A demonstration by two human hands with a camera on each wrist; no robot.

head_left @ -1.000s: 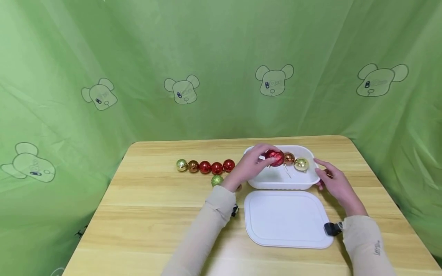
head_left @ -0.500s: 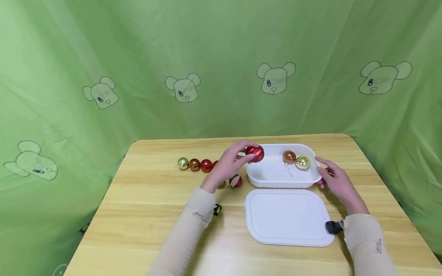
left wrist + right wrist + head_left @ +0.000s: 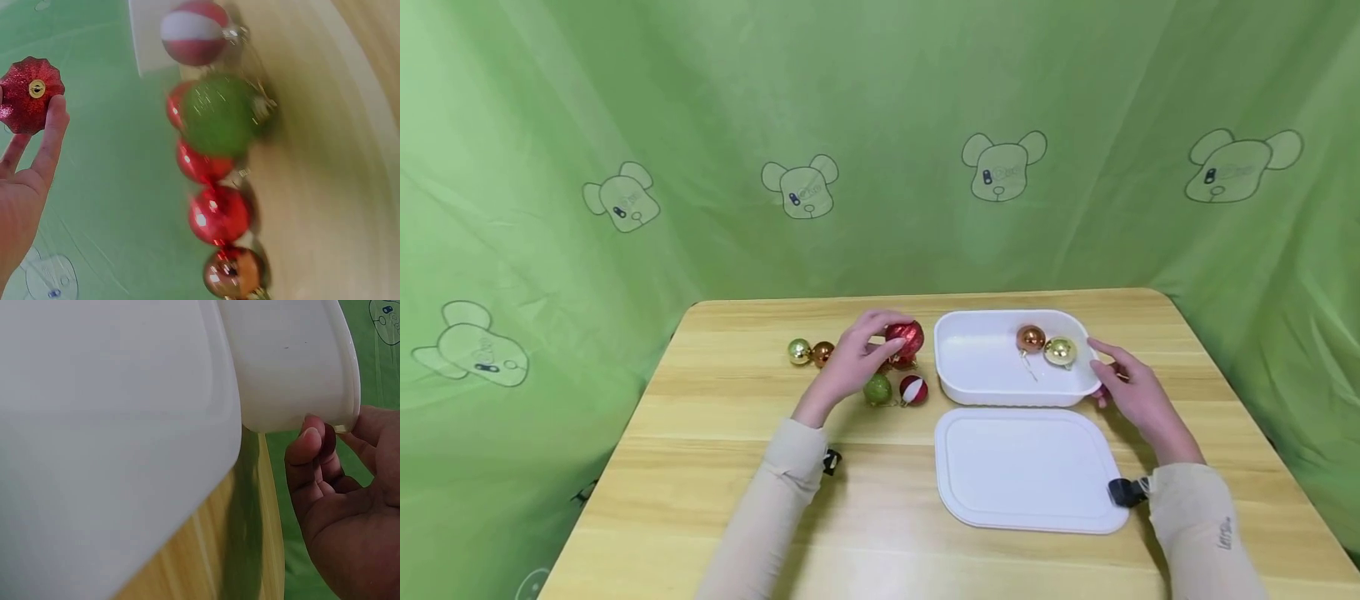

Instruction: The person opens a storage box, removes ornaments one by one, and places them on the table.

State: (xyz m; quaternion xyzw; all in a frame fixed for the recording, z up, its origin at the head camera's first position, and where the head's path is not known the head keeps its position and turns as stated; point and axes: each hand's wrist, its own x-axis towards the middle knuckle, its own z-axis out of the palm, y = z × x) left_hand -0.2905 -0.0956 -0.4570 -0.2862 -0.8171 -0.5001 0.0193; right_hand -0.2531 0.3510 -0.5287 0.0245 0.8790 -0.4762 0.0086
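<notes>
My left hand (image 3: 853, 358) pinches a red glittery ridged Christmas bauble (image 3: 906, 335) above the baubles on the table. Its gold cap faces the camera in the left wrist view. Below it sit a green glitter bauble (image 3: 877, 389) and a red-and-white striped one (image 3: 913, 390). A row behind starts with a gold bauble (image 3: 799, 352) and a copper one (image 3: 823, 354); its red baubles (image 3: 220, 215) are mostly hidden by the hand in the head view. At the right end of the white plastic box (image 3: 985, 398), my right hand (image 3: 1131, 392) grips the rim.
Inside the box, toward its right end, lie a copper bauble (image 3: 1031, 338) and a pale gold bauble (image 3: 1061, 352). The white lid (image 3: 1030, 471) lies flat in front of the box. A green curtain (image 3: 880, 250) hangs behind the wooden table (image 3: 880, 550).
My left hand has carried the red ridged bauble leftward out of the box to above the baubles on the table. My right hand has stayed at the box's end.
</notes>
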